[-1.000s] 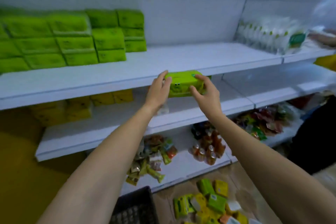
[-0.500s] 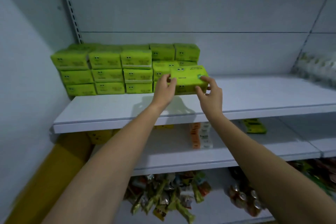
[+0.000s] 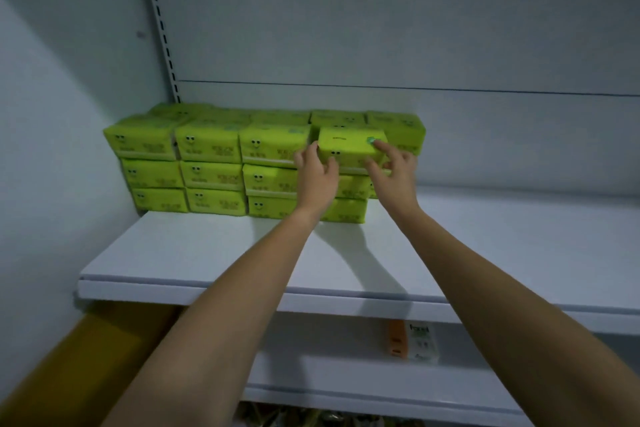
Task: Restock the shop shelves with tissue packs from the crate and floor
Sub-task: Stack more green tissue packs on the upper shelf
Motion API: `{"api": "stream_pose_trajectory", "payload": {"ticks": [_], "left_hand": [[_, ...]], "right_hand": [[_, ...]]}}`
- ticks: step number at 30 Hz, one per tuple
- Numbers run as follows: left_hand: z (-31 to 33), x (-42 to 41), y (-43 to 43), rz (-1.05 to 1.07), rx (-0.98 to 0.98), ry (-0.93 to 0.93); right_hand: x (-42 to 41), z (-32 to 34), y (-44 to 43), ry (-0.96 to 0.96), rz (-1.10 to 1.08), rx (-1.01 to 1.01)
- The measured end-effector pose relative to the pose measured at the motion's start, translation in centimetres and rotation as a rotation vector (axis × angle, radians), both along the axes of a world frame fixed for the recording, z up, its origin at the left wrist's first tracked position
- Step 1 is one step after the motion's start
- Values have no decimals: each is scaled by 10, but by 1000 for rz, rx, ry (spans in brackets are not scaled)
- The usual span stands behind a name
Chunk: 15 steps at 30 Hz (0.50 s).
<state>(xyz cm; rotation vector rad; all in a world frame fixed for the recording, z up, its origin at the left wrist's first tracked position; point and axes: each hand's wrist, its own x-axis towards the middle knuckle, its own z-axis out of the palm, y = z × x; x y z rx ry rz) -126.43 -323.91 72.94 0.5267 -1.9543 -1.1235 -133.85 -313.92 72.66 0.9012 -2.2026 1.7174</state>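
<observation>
Nearest the camera, two bare forearms are entering from the bottom edge, their elbows cut off by the frame. Below them, a lower shelf (image 3: 329, 371) is carrying an orange-and-white pack (image 3: 412, 343) whose dark lettering is too blurred to read, and a strip of wrapped goods (image 3: 311, 418) at the very bottom is showing only in part. A yellow panel (image 3: 69, 357) is filling the lower left corner. Farther out, the white upper shelf (image 3: 207, 253) is bearing a stack of green packs (image 3: 207, 163), three layers high, beside the left wall. The left hand (image 3: 317, 180) and right hand (image 3: 394, 173) are clamping one green tissue pack (image 3: 349, 146) between them at the top layer of the stack's right end, with the left fingers curling round its left end and the right forefinger lying on its top beside a round green seal. The hands are hiding the packs directly behind them, so whether the held pack is resting on the layer below cannot be told. Each pack is showing two cartoon eyes and dark print, illegible here. Beyond, a slotted upright (image 3: 161, 28) is running up the grey back panel.
</observation>
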Motion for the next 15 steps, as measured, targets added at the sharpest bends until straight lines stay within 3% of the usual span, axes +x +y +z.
{"api": "stream_pose_trajectory", "payload": {"ticks": [6,15], "left_hand": [[-9,-11,-1,84,-121,81],[-18,6,-7,39,-315,-94]], "right_hand": [[-11,1,-16,19,80,34],[-3,-7,-5,55,118,156]]}}
